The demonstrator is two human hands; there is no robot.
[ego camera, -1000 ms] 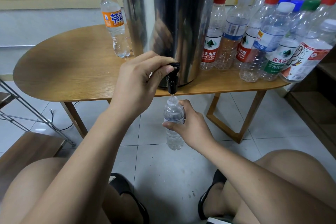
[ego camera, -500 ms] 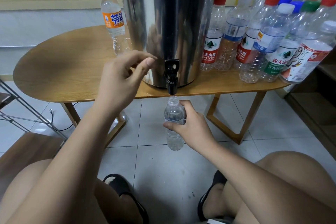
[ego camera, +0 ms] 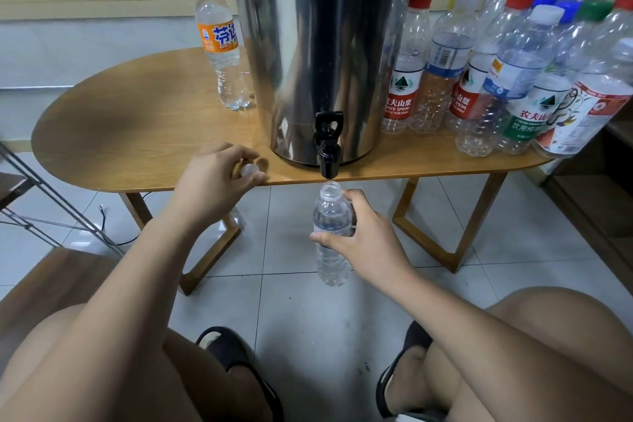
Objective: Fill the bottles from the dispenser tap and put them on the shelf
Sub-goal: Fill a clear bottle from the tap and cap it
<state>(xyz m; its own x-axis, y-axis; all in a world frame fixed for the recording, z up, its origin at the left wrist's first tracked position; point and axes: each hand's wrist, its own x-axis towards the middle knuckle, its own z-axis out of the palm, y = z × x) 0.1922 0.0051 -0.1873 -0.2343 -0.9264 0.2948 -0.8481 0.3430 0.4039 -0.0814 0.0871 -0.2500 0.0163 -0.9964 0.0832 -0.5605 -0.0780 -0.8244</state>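
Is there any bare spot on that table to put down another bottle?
Yes: the wide left end of the table is bare, bordered by the orange-label bottle, the dispenser and the left hand at the front edge. Right of the dispenser it is crowded: the capped bottles stand packed to the edge.

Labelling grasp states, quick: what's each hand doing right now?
Left hand: pinching the white cap on the table.
Right hand: gripping the open bottle under the tap.
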